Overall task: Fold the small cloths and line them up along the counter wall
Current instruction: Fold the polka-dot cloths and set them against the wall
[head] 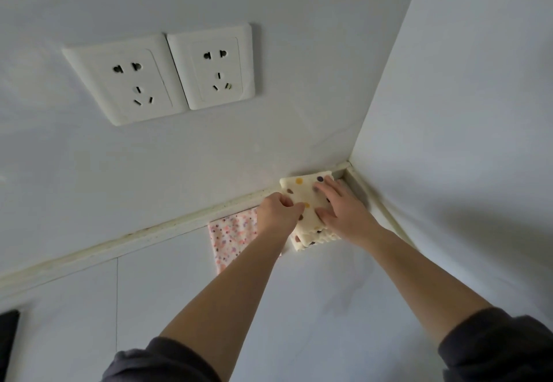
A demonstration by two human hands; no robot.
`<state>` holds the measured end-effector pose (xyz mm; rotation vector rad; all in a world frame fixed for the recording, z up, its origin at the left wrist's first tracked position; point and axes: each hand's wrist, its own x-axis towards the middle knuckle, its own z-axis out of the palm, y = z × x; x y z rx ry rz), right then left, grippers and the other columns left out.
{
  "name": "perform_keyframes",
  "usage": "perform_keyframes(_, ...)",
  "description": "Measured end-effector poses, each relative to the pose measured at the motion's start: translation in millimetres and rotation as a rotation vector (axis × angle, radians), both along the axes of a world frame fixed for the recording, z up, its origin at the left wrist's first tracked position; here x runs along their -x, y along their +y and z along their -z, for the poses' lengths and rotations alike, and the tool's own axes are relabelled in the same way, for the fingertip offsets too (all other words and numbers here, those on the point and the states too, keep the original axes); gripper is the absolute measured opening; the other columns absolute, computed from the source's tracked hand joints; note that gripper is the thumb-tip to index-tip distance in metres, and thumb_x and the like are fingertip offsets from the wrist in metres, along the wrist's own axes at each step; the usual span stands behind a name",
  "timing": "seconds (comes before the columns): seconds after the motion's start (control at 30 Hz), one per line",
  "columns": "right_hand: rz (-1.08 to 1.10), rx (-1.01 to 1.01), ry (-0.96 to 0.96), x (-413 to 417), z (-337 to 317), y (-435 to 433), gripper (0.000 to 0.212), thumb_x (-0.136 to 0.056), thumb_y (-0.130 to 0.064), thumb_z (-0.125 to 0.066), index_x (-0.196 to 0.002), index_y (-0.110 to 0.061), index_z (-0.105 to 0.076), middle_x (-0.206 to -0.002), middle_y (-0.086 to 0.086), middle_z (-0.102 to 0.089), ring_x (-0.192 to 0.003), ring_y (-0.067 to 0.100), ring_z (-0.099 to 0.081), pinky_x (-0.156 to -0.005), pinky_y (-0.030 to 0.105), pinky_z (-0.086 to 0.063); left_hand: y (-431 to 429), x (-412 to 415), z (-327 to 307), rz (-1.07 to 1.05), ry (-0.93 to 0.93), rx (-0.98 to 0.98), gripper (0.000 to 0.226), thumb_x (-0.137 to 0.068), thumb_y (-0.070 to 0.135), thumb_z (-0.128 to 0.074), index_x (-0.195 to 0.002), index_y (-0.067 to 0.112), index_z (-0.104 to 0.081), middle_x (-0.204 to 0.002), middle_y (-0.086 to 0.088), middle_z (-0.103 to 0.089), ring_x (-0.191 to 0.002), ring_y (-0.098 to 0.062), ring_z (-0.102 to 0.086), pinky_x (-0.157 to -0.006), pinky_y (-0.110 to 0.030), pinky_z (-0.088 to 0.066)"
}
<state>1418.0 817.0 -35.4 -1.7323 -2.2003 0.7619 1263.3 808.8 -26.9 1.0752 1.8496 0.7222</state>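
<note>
At the far corner of the bench (314, 307), a folded cream dotted cloth (305, 199) lies against the wall (179, 157). The left hand (276, 211) pinches its left edge with curled fingers (287, 202), while the right hand (344, 211) presses on top, fingers (327, 185) straight and flat. Just to the left, a pink speckled cloth (232, 238) lies along the same wall, partly hidden by the left forearm.

The cream dotted cloth (305, 196) lies folded, its left edge pinched by the left hand (276, 212) and its right side under the flat right hand (344, 211); it looks several layers thick. Just left of that pinch, the pink speckled cloth (232, 236) lies flat.
</note>
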Motion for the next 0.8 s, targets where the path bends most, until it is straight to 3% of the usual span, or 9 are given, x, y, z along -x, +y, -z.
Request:
perform_keyframes(0.1, 0.018, 0.039, 0.096, -6.0, 2.7, 1.6, 0.059, -0.093, -0.023, -0.052, -0.147, -0.028, -0.028, -0.157, -0.008, -0.014, -0.139, 0.013, -0.03, -0.112, 0.038, -0.029, 2.2, -7.1, -1.6, -0.072, -0.105, -0.009, 0.022, -0.078, 0.025, -0.069, -0.085, 0.014, -0.051, -0.084, -0.002, -0.063, -0.068, -0.011, -0.053, -0.056, -0.021, -0.04)
perform_keyframes(0.17, 0.07, 0.063, 0.24, -8.0, 2.9, 2.9, 0.06, -0.093, -0.02, -0.053, -0.147, -0.027, -0.028, -0.155, -0.006, -0.023, -0.134, 0.013, -0.037, -0.108, 0.03, -0.033, 4.8, -10.3, -3.3, -0.137, -0.248, 0.051, 0.035, -0.078, 0.027, -0.07, -0.104, 0.009, -0.053, -0.098, -0.008, -0.065, -0.076, -0.016, -0.062, -0.068, -0.031, -0.055)
perform_keyframes(0.27, 0.239, 0.037, 0.396, -12.9, 0.6, 8.2, 0.058, -0.092, -0.019, -0.055, -0.146, -0.02, -0.033, -0.145, -0.007, -0.04, -0.133, 0.009, -0.038, -0.111, 0.033, -0.032, 8.1, -10.1, -3.2, -0.181, -0.382, 0.087, 0.045, -0.082, 0.016, -0.067, -0.121, 0.01, -0.045, -0.11, -0.011, -0.059, -0.092, -0.025, -0.065, -0.079, -0.042, -0.058)
perform_keyframes(0.37, 0.347, 0.078, 0.5, -21.6, -3.9, 15.1, 0.063, -0.084, -0.038, -0.057, -0.143, -0.024, -0.039, -0.143, -0.01, -0.046, -0.131, 0.007, -0.042, -0.112, 0.039, -0.034, 4.0, -8.8, -5.8, -0.134, -0.399, 0.012, 0.031, -0.086, 0.012, -0.063, -0.114, 0.012, -0.049, -0.106, -0.007, -0.062, -0.093, -0.026, -0.065, -0.082, -0.045, -0.057)
perform_keyframes(0.43, 0.377, 0.086, 0.598, -23.9, -8.7, 17.9, 0.06, -0.088, -0.034, -0.058, -0.144, -0.023, -0.038, -0.143, -0.008, -0.046, -0.131, 0.007, -0.043, -0.113, 0.037, -0.033, -3.7, -10.0, -9.2, -0.057, -0.421, -0.05, 0.015, -0.089, 0.008, -0.058, -0.102, 0.014, -0.059, -0.102, -0.008, -0.066, -0.095, -0.027, -0.065, -0.084, -0.047, -0.056)
perform_keyframes(0.5, 0.396, 0.123, 0.715, -24.3, -13.9, 20.7, 0.056, -0.093, -0.028, -0.058, -0.145, -0.02, -0.036, -0.138, -0.007, -0.047, -0.126, 0.007, -0.045, -0.111, 0.03, -0.032, -10.4, -11.0, -13.3, -0.021, -0.504, -0.077, 0.014, -0.09, 0.005, -0.055, -0.096, 0.017, -0.059, -0.099, -0.008, -0.065, -0.091, -0.025, -0.063, -0.086, -0.047, -0.055)
perform_keyframes(0.63, 0.487, 0.339, 0.945, -25.6, -25.3, 24.2, 0.063, -0.078, -0.06, -0.064, -0.128, -0.022, -0.055, -0.124, -0.001, -0.063, -0.116, 0.019, -0.058, -0.1, 0.04, -0.046, -19.5, -9.9, -20.2, 0.051, -0.774, -0.089, 0.02, -0.087, 0.0, -0.051, -0.099, 0.013, -0.059, -0.081, -0.001, -0.059, -0.069, -0.014, -0.054, -0.067, -0.034, -0.052)
perform_keyframes(0.7, 0.498, 0.537, 1.008, -28.7, -33.4, 20.0, 0.047, -0.082, -0.059, -0.056, -0.11, -0.022, -0.065, -0.105, 0.001, -0.072, -0.1, 0.022, -0.067, -0.086, 0.04, -0.053, -23.9, -8.3, -18.2, 0.072, -0.861, -0.069, 0.029, -0.077, 0.004, -0.053, -0.104, 0.014, -0.06, -0.077, 0.002, -0.056, -0.062, -0.011, -0.048, -0.059, -0.028, -0.045)
perform_keyframes(0.8, 0.421, 0.692, 0.984, -37.6, -35.1, 14.6, 0.039, -0.084, -0.049, -0.057, -0.107, -0.02, -0.067, -0.099, 0.0, -0.074, -0.088, 0.018, -0.071, -0.076, 0.037, -0.057, -29.5, -8.0, -15.4, 0.06, -0.956, -0.031, 0.033, -0.083, 0.001, -0.051, -0.113, 0.013, -0.06, -0.08, 0.002, -0.059, -0.067, -0.013, -0.048, -0.062, -0.029, -0.046)
